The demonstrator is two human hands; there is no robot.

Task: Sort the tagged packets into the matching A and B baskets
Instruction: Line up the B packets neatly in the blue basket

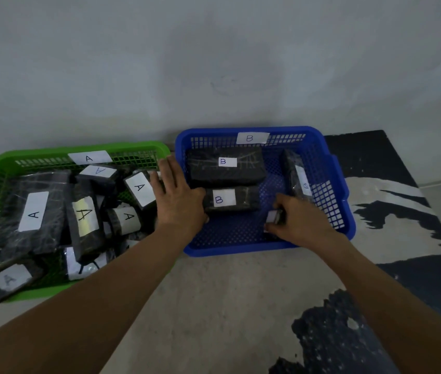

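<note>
- A pale grey wall (214, 63) fills the upper half of the view, with a bare concrete floor (227, 292) below it and a dark, worn mat (375, 163) on the right
- The green basket (3, 160) sits on the floor at the left, tagged A on its far wall, and is crowded with black packets carrying white A tags, piled at mixed angles
- The blue basket (241, 249) stands just beside it on the right, tagged B on its far wall
- A large B packet (251, 171) lies flat along the blue basket's far side, a shorter B packet (246, 198) lies just in front of it, and a third packet (292, 171) leans on edge near the right wall
- The left hand (178, 198) lies flat with fingers straight and spread over the blue basket's left rim, holding nothing, right beside the shorter B packet
- The right hand (303, 217) is inside the blue basket, fingers curled round a small packet (274, 218) with a white tag; its letter cannot be read
</note>
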